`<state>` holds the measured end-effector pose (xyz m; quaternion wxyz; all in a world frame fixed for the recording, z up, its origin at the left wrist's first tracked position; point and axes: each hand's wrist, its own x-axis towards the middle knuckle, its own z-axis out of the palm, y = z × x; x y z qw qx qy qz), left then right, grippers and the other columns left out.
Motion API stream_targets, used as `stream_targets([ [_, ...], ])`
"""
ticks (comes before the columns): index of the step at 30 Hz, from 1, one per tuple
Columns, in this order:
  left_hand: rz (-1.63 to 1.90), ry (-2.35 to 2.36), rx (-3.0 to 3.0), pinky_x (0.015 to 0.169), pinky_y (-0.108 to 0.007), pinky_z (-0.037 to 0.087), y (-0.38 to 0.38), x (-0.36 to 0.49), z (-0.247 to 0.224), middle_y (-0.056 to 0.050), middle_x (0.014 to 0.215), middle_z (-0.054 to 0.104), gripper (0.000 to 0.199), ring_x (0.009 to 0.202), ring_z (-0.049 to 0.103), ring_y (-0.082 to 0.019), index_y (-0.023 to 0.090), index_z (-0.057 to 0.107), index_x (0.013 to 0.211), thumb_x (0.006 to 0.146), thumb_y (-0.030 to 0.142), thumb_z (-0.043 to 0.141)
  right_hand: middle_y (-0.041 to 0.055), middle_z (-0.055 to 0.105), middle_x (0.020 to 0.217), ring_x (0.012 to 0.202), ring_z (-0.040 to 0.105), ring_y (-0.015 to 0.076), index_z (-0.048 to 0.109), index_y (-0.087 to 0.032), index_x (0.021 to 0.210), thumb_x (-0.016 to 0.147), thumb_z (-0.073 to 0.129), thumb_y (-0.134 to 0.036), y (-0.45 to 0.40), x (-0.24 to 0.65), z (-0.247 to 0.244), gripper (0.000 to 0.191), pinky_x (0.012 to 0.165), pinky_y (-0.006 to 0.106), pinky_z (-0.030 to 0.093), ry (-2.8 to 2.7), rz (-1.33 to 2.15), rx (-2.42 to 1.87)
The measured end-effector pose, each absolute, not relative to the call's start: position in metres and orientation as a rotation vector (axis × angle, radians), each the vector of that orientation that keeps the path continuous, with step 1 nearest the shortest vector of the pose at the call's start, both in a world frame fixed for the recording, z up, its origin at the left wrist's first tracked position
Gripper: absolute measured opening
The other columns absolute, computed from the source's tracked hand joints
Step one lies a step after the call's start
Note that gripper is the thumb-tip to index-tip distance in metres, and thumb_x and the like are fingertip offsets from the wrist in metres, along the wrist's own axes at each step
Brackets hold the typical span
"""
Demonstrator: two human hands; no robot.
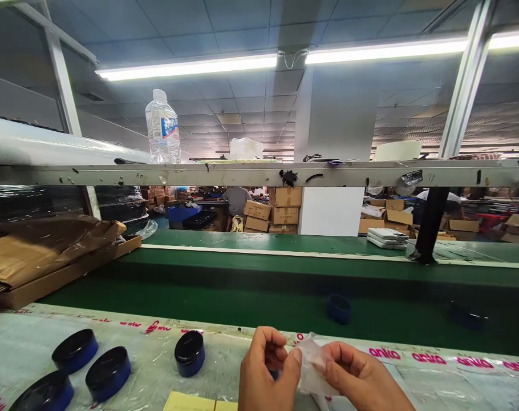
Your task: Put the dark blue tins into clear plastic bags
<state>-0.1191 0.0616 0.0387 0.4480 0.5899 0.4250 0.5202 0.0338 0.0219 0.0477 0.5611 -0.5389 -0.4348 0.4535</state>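
Close together at the lower middle are my left hand (268,368) and my right hand (364,377). Both pinch a crumpled, translucent white piece of thin film or tissue (313,368) between thumb and fingers. A small bluish patch shows under the left fingers, too hidden to name. To the left, a round dark-blue piece with a glossy black top (190,354) rests on the plastic-covered bench (148,365). Several more like it, such as this round blue piece (108,374), lie farther left. Yellow paper (191,402) is at the bottom edge.
Beyond the bench runs a green conveyor belt (242,291), carrying a blue ring-shaped piece (339,308) and another dark-blue one (469,315). A cardboard tray (71,271) with brown paper sits left. Overhead, a shelf rail (242,174) holds a plastic bottle (162,128). A dark post (433,225) stands right.
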Motion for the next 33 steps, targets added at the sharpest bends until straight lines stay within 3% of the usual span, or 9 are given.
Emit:
stream_targets([
  [3,1.203,0.975,1.580,0.068,-0.028,0.043,0.060,-0.123,0.042,-0.004,0.076,0.065,0.029,0.073,0.056,-0.019,0.018,0.065,0.082,0.077,0.047,0.067,-0.0017,0.056,0.061,0.060,0.046,0.0148,0.065,-0.019,0.063,0.060,0.083,-0.065,0.025,0.032,0.047,0.050,0.057,0.025,0.036,-1.070,1.042,-1.295],
  [8,0.991,0.829,1.513,0.072,-0.028,0.044,0.070,-0.130,0.054,-0.004,0.077,0.068,0.026,0.075,0.058,-0.018,0.016,0.066,0.078,0.070,0.039,0.075,-0.0033,0.053,0.060,0.060,0.044,0.0141,0.063,-0.019,0.061,0.064,0.083,-0.062,0.028,0.030,0.051,0.047,0.056,0.024,0.034,-1.153,1.082,-1.253],
  [12,0.978,0.900,1.570,0.064,-0.025,0.041,0.080,-0.147,0.070,0.000,0.071,0.065,0.020,0.068,0.057,-0.015,0.017,0.065,0.075,0.078,0.036,0.071,0.0005,0.066,0.074,0.069,0.053,0.0171,0.074,-0.021,0.080,0.076,0.075,-0.063,0.032,0.033,0.058,0.042,0.065,0.025,0.041,-1.193,1.231,-1.185],
  [15,1.151,1.037,2.069,0.069,-0.026,0.040,0.089,-0.162,0.076,-0.001,0.080,0.066,0.013,0.076,0.059,-0.016,0.019,0.065,0.075,0.086,0.026,0.065,0.0038,0.072,0.092,0.085,0.061,0.0230,0.075,-0.023,0.096,0.083,0.067,-0.062,0.043,0.032,0.058,0.041,0.077,0.030,0.045,-1.316,1.008,-1.257],
  [18,1.278,1.083,2.508,0.069,-0.027,0.039,0.102,-0.170,0.074,-0.001,0.084,0.068,0.017,0.076,0.060,-0.016,0.021,0.068,0.083,0.095,0.026,0.057,0.0036,0.072,0.097,0.087,0.063,0.0240,0.075,-0.024,0.100,0.087,0.062,-0.060,0.061,0.023,0.059,0.040,0.075,0.030,0.045,-1.445,0.716,-1.357],
  [25,1.084,1.465,2.550,0.062,-0.023,0.040,0.130,-0.177,0.066,0.002,0.077,0.073,0.024,0.068,0.067,-0.014,0.024,0.071,0.092,0.101,0.033,0.051,0.0000,0.068,0.070,0.066,0.059,0.0211,0.070,-0.024,0.082,0.092,0.054,-0.054,0.096,0.002,0.065,0.035,0.058,0.029,0.038,-1.538,0.473,-1.505],
  [33,0.795,1.691,2.703,0.059,-0.030,0.034,0.134,-0.182,0.055,-0.013,0.079,0.072,0.021,0.075,0.070,-0.030,0.014,0.070,0.082,0.094,0.017,0.052,-0.0009,0.058,0.061,0.057,0.047,0.0180,0.056,-0.024,0.066,0.096,0.045,-0.059,0.094,-0.005,0.058,0.047,0.055,0.029,0.030,-1.640,0.383,-1.507],
])
